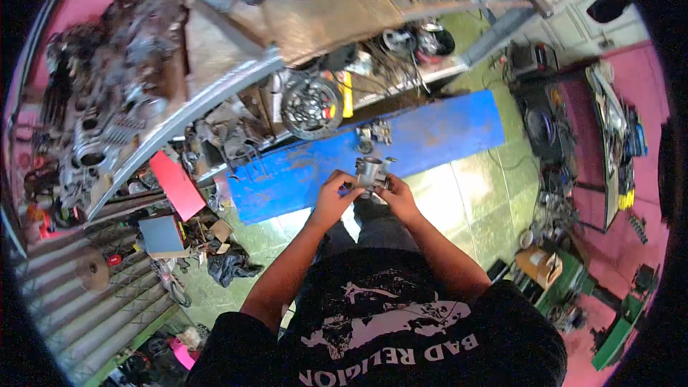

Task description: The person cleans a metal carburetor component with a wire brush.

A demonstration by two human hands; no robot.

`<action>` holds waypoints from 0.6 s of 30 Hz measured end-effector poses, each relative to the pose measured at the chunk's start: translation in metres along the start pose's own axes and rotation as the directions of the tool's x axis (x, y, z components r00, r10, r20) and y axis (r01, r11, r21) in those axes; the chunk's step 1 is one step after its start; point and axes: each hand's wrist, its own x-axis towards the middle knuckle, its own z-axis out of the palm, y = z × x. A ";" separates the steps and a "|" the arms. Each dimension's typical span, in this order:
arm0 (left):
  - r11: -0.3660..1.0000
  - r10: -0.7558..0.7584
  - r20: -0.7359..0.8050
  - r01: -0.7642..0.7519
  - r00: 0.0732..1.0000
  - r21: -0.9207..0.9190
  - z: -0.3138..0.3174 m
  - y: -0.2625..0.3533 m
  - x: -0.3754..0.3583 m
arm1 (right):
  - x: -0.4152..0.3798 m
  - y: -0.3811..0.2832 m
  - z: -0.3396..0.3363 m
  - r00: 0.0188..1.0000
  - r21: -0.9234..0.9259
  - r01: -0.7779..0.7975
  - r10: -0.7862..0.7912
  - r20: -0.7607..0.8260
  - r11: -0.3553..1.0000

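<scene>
Both the left hand (pixel 334 197) and the right hand (pixel 399 199) grip one metal part (pixel 368 171). Another part (pixel 374 135) lies on the blue surface (pixel 446 129).

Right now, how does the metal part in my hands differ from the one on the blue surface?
The held part is between the left hand and right hand; the other part rests on the blue surface, untouched. The held part shows a smooth, wide tube with a round opening; the other part looks lumpier. Both look grey and metallic.

Head-worn view, looking steeply down; fairly close above both hands (pixel 332 198).
</scene>
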 end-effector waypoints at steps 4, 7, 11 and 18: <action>0.956 0.008 -0.202 -0.067 0.979 -0.285 -0.052 0.050 -0.009 | -0.003 -0.080 0.043 0.970 0.162 0.046 -0.083 0.227 0.986; 0.947 -0.024 -0.154 -0.026 0.988 -0.319 -0.103 0.091 -0.017 | -0.006 -0.141 0.078 0.900 0.052 0.180 -0.185 0.395 0.982; 0.968 0.061 -0.138 -0.092 0.989 -0.232 -0.168 0.102 -0.030 | -0.003 -0.180 0.130 0.818 -0.136 0.421 -0.311 0.484 0.897; 0.969 0.239 -0.276 -0.247 0.931 0.005 -0.257 0.132 -0.036 | -0.019 -0.228 0.221 0.864 -0.267 0.481 -0.401 0.303 0.835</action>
